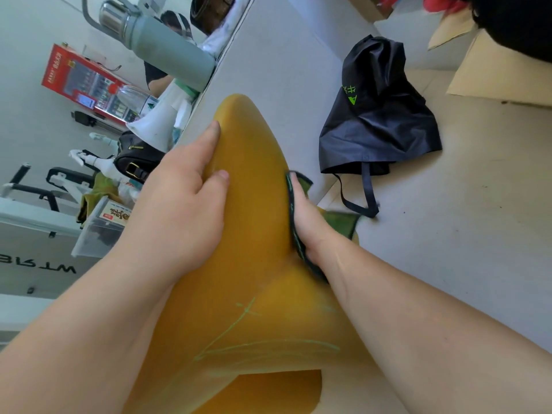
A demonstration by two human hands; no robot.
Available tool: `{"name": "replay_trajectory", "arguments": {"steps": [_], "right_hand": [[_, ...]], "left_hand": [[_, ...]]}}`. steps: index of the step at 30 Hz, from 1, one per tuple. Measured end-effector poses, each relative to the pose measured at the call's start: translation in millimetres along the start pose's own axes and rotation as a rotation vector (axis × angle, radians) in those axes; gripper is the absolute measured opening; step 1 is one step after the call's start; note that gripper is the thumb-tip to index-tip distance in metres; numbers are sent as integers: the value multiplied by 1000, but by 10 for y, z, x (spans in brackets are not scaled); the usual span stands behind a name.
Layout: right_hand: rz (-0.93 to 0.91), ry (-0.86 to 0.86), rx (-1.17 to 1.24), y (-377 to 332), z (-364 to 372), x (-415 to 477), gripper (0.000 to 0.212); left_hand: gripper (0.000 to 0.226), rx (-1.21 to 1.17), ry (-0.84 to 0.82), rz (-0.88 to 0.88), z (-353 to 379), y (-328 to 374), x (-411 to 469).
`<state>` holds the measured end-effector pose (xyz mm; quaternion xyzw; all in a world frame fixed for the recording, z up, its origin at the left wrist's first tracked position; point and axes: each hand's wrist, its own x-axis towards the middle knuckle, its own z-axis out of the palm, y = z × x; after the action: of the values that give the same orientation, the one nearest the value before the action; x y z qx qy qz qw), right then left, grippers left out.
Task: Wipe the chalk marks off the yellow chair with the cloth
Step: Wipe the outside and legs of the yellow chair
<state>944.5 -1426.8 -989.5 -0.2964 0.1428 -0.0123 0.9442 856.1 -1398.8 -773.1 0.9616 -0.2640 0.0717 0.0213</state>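
Observation:
The yellow chair (254, 204) fills the middle of the head view, seen from above and behind. Pale green chalk marks (239, 330) cross its lower part. My left hand (185, 198) grips the chair's left edge, thumb and a finger curled over the yellow surface. My right hand (307, 222) presses a green cloth (295, 228) with a dark hem against the chair's right side. Its fingers are partly hidden behind the chair edge. A corner of the cloth hangs out to the right of my wrist.
A black bag (379, 115) with straps lies on the pale floor to the right. On the table edge (227, 55) at upper left stand a grey-green flask (167, 46), a white megaphone (155, 127) and a black handbag (134, 159). Cardboard (493, 76) lies at upper right.

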Motion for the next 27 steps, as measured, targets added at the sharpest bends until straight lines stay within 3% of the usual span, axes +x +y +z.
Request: {"name": "replay_trajectory", "arguments": {"steps": [3,8,10,12,15,18,20,22,24,27], "right_hand": [[29,13,11,247,15,-184,136],[-503,136,-84,-132,397,-490,72],[-604,89,-213,-489,467,-432,77],[-611,26,-255,-768,429,-331,78],[-435,-2,-176,-623,216,-262,79],[-168,69,-173,-1,100,-438,110],[-107,91,-235,300,131,-592,123],[-158,148,-320,435,222,-767,117],[-276,169,-377,494,358,-1005,95],[-457,154,-498,540,464,-1374,71]], "left_hand": [[55,-30,4,5,-10,-20,6],[56,73,24,50,-1,-51,-5],[57,171,35,86,18,-44,-22],[58,240,45,108,31,-24,-30],[58,261,29,105,36,-1,-19],[56,197,21,95,13,1,-16],[55,89,14,61,-23,-18,-10],[55,-59,-27,17,-61,-50,-25],[55,-185,-88,12,-121,-106,-107],[55,-174,-139,94,-181,-281,-427]]}}
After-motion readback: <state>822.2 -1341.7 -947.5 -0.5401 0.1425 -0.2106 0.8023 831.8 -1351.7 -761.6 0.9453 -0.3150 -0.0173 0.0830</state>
